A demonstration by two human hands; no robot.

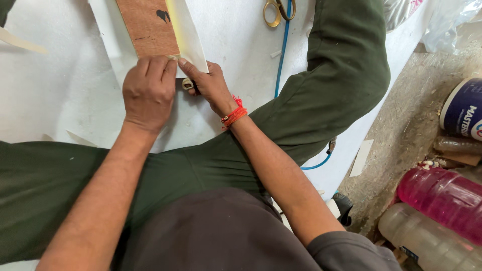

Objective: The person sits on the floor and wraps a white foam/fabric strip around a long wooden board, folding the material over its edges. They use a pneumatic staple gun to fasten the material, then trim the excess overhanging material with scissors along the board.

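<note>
the left hand (pixel 149 90) is pressing down, fingers curled, on the near end of a brown board (pixel 148 26) that is lying on a pale sheet (pixel 188 40). the right hand (pixel 210 85) is pinching the sheet's near corner just beside it, so both hands are meeting at that end. the board's long axis is running straight away from the person, over the white floor covering (pixel 60 85). scissors (pixel 279 10) and a blue cable (pixel 282 50) are lying farther off, to the right.

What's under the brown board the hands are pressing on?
A pale sheet lies under the board, showing along its right side and near corner. Both hands cover the board's near edge.
</note>
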